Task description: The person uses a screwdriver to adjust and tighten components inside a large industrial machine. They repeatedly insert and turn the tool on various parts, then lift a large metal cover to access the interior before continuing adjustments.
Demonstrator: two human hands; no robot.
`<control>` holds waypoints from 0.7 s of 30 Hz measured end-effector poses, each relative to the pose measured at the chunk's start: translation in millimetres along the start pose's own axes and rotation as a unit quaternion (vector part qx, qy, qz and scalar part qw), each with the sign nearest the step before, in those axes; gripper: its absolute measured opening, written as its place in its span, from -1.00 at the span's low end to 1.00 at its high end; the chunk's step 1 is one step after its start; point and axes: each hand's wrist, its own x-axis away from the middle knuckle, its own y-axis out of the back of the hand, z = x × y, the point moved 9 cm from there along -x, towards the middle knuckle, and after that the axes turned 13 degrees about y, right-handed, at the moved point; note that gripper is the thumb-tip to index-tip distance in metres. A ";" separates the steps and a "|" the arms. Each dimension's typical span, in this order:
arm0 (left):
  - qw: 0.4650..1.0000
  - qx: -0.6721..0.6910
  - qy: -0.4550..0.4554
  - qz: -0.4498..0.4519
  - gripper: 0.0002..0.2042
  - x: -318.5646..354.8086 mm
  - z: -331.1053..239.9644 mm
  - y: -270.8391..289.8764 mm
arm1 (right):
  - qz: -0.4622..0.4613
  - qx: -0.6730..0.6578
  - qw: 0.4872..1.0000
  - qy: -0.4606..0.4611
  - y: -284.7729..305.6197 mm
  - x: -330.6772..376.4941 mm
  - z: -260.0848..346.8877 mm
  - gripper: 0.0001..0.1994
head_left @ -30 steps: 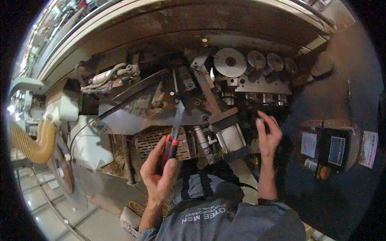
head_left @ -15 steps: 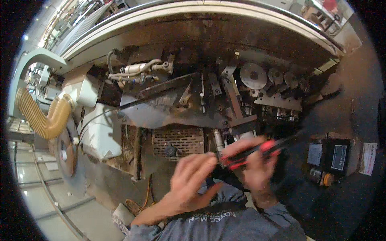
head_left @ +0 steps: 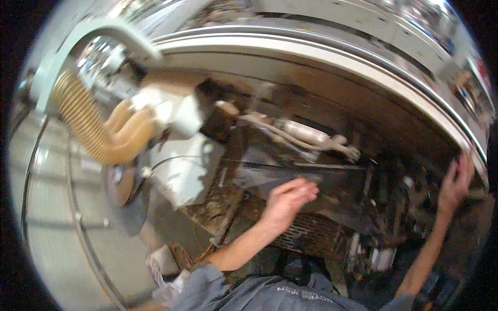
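My left hand (head_left: 289,205) hovers above the dull grey sheet-metal plate (head_left: 259,178) inside the machine. Its fingers stretch loosely to the right and seem to hold nothing, though motion blurs them. Far to the right, my right hand (head_left: 456,181) is raised beside the machine's pale rim (head_left: 404,93). A dark reddish bit shows among its fingers, seemingly part of the red-and-black hand tool seen earlier; most of it is hidden or smeared. Beyond my left hand lies a pale cylinder with hoses (head_left: 306,133). A slotted metal grate (head_left: 301,233) is below that hand.
A ribbed tan hose (head_left: 85,122) curves down at the left, near a round grinding wheel (head_left: 120,181). Beside them stands a white housing (head_left: 184,173). Blurred machine parts (head_left: 381,256) fill the lower right. An orange cord (head_left: 199,254) hangs near the front.
My hands were together around a red-and-black tool. They have parted: the right went far right to the rim, the left forward over the plate. The view has swung, shifting the machine rightward.
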 end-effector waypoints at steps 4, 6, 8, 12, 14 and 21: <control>0.994 0.033 0.077 0.074 -0.84 -36.4 33.2 -18.7 | 0.029 0.072 0.997 0.024 43.3 26.4 -8.9 -0.55; 0.995 -0.018 0.062 0.070 -0.81 -38.8 27.1 -8.9 | 0.038 0.122 0.991 0.047 36.4 12.8 12.4 -0.50; 0.998 -0.024 0.042 0.047 -0.85 -47.1 -3.4 -4.8 | 0.006 0.085 0.993 0.080 21.7 -9.0 36.5 -0.43; 0.997 -0.034 0.070 -0.012 -0.77 -48.2 -2.0 -18.3 | 0.026 0.056 0.998 -0.021 9.2 -14.8 -10.7 -0.50; 0.995 0.021 0.098 -0.015 -0.74 -55.8 -3.6 -7.3 | 0.006 0.033 0.999 -0.039 11.7 -12.8 -14.9 -0.57; 0.973 0.122 0.161 -0.109 -0.68 -48.8 -3.5 6.9 | -0.041 -0.010 0.995 -0.095 13.2 -8.1 -17.6 -0.68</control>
